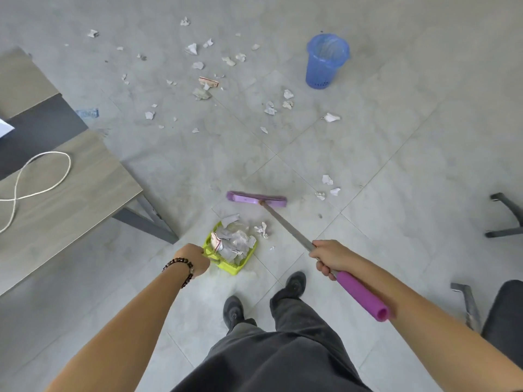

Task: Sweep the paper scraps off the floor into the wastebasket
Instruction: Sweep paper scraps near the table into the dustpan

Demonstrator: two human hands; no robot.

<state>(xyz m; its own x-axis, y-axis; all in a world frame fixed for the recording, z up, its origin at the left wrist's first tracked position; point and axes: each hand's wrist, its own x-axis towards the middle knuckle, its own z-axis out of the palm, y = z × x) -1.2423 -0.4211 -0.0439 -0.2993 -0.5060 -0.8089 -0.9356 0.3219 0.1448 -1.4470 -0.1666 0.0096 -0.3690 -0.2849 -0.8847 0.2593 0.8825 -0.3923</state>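
Note:
My left hand (194,259) grips the handle of a lime-green dustpan (240,265) that rests on the floor in front of my feet, heaped with crumpled paper. My right hand (329,257) is closed around the metal shaft of a broom with a purple grip; its purple head (256,198) lies on the floor just beyond the dustpan. A few scraps (262,229) lie between the broom head and the pan. Many more paper scraps (201,93) are scattered across the grey tiles farther away. A blue wastebasket (325,62) with a liner stands upright at the far right.
A wooden table (70,190) with a white cord on it stands to my left, its metal leg reaching the floor near the dustpan. Chair legs (506,215) and a dark seat sit at the right edge. Three scraps (328,186) lie right of the broom head.

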